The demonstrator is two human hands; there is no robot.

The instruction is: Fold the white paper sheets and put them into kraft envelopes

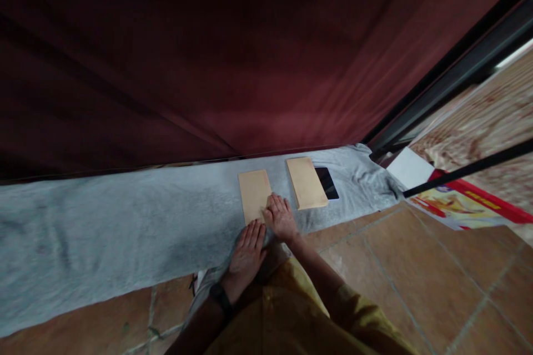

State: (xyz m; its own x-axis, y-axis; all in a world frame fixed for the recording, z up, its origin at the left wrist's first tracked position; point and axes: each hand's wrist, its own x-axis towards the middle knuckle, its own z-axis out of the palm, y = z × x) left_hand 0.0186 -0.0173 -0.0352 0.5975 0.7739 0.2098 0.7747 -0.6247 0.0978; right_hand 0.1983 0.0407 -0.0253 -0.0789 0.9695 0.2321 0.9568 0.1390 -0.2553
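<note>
A flat brown paper envelope (255,191) lies on the grey cloth in front of me. My left hand (249,249) rests at its near edge, fingers stretched out flat and close together. On the envelope's near right part lies my right hand (281,216), its fingers extended and pressed down. Neither hand grips anything. To the right sits a second brown envelope (307,184), which looks thicker, like a stack. Partly beneath or beside it shows a dark-screened tablet or phone (328,183).
The grey cloth (125,216) covers a long, narrow bench. Behind it hangs a dark red curtain (258,66). At right stand a dark metal frame (449,66) and a red and yellow printed box (466,202). Terracotta tiles (400,266) form the floor.
</note>
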